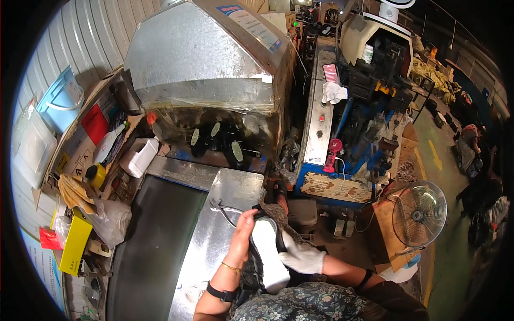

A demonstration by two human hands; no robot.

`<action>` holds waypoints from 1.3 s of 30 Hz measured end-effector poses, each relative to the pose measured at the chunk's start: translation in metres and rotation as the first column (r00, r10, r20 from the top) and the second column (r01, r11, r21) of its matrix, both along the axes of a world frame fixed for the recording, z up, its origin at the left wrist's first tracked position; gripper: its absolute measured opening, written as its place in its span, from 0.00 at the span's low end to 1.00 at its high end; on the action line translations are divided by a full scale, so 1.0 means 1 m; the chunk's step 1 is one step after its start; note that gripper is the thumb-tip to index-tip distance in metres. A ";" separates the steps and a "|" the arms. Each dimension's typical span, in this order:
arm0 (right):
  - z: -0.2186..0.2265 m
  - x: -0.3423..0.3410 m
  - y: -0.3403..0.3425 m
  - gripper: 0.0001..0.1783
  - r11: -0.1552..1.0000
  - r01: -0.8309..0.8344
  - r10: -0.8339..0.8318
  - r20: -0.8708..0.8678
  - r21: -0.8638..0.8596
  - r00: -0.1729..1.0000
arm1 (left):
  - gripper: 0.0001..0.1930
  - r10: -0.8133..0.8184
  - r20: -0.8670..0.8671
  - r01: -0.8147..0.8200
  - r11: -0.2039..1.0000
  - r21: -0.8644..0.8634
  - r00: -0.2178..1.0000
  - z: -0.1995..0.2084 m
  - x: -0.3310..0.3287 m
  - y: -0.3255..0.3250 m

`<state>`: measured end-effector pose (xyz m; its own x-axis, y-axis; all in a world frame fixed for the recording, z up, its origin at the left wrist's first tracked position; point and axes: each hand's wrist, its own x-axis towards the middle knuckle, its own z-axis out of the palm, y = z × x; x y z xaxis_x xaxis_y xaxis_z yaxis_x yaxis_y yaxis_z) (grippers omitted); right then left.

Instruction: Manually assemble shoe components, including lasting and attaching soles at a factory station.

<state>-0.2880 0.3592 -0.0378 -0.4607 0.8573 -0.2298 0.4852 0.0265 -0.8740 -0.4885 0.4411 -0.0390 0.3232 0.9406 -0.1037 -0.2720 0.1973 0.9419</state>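
Close to my body is a shoe [269, 255] with a white sole turned up and a dark upper mostly hidden below it. My bare left hand [244, 242] presses along its left side, fingers closed against the edge near the toe. On the opposite side, my right hand [303, 258] in a white glove grips the shoe's edge. A thin dark strap or cord [227, 214] lies beside my left fingers, over the metal tabletop [230, 187]. Further off, several dark shoes with pale green soles [236, 151] stand under the metal hood's opening.
A dark conveyor belt [155, 235] runs along my left below the metal hood [198, 59]. Cluttered shelves hold a yellow box [76, 243] and a blue bucket [61, 99]. Right of me are a blue-framed machine [334, 187], a pink handheld fan [333, 152] and a large fan [419, 215].
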 end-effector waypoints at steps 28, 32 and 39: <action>-0.019 -0.009 0.098 0.13 0.850 0.109 0.033 -0.260 0.515 0.965 | 0.41 -0.265 -0.199 0.312 0.912 0.267 0.943 -0.018 0.009 0.010; 0.003 0.005 0.107 0.18 1.000 -0.026 0.026 -0.596 0.009 0.803 | 0.45 -0.424 -0.080 0.431 0.888 0.162 0.902 -0.017 0.001 0.016; -0.015 0.011 0.090 0.24 0.997 -0.027 0.069 -0.731 0.069 0.678 | 0.47 -0.404 -0.096 0.415 0.888 0.197 0.910 -0.012 -0.004 0.004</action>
<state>-0.2766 0.4492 -0.0524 -0.5046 0.8292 0.2405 -0.3133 0.0837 -0.9460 -0.4922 0.4451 -0.0506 0.6840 0.7275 0.0530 -0.1597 0.0785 0.9840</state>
